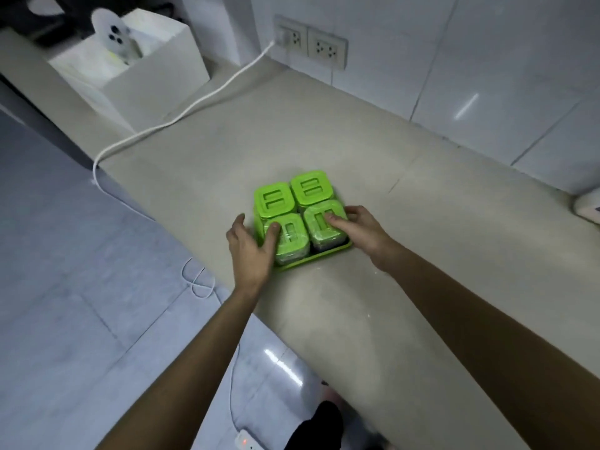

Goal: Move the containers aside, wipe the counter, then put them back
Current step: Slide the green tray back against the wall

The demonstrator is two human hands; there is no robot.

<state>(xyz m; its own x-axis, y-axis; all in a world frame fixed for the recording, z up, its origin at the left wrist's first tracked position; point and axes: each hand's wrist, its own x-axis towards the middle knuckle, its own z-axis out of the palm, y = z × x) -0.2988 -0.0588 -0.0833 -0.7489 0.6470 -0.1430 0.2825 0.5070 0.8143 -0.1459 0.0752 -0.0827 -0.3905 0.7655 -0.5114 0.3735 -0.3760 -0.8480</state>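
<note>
Gripping from both sides, the left hand (251, 248) and right hand (357, 230) hold a green tray (319, 256) carrying four green-lidded containers (300, 216) packed two by two. The left thumb lies on the lid at 7 o'clock of the set, its other fingers spread at the tray's 9 o'clock side; the right thumb lies on the lid at 5 o'clock, fingers curled at the 3 o'clock side. The tray rests near the counter (324, 131) front edge. A white cable (194, 105) runs toward 11 o'clock to the wall sockets (310, 42).
</note>
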